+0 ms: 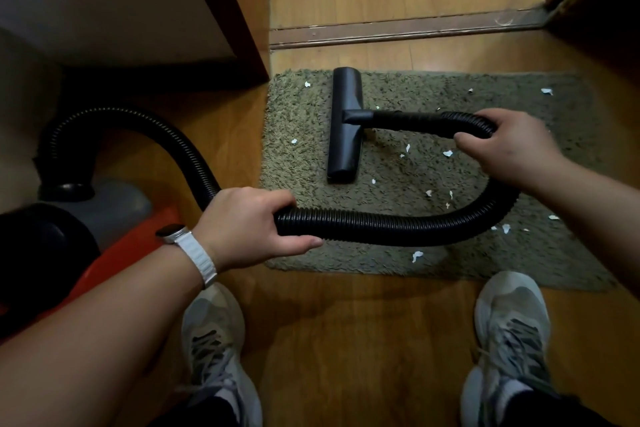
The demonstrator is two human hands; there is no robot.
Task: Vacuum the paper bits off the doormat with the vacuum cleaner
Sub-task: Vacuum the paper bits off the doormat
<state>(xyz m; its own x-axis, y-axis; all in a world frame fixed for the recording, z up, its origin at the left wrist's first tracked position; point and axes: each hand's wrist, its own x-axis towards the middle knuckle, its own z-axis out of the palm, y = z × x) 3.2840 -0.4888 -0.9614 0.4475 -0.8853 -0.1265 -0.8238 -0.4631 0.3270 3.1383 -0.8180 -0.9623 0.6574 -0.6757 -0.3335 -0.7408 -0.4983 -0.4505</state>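
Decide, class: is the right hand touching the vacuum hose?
Touching. The head view shows the right hand wrapped around the hose near the nozzle.

I see a wood plank floor (346, 340), dim warm light. Beyond it a metal door threshold (398, 29); left of the threshold, a dark-framed pale cabinet (114, 3).

Counted in view are 1 doormat (398, 166), 1 hose (381, 225), 1 nozzle (344, 125), 2 hands, 2 shoes and 1 watch (173, 232); the paper bits are too scattered and small to be counted exactly.
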